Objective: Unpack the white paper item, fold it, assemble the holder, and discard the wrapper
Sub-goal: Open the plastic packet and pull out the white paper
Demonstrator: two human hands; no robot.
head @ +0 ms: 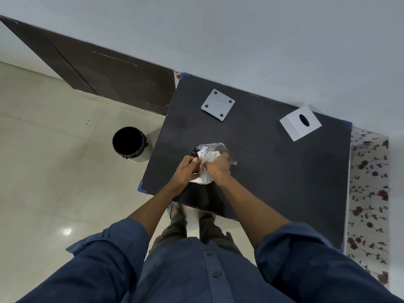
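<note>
A clear plastic wrapper (213,148) with a printed label holds a wad of white paper (205,178), above the near left part of the dark table (273,171). My left hand (185,169) grips the wrapper's left side. My right hand (219,166) is closed on the white paper at the wrapper's mouth. Farther back lie the holder's parts: a flat white base plate (218,104) with four dark dots, and a white cover (300,123) with an oval slot at the back right.
A bin with a black liner (129,142) stands on the tiled floor left of the table. A dark wooden panel (105,71) leans along the wall at the back left. Floral fabric (369,182) lies right of the table.
</note>
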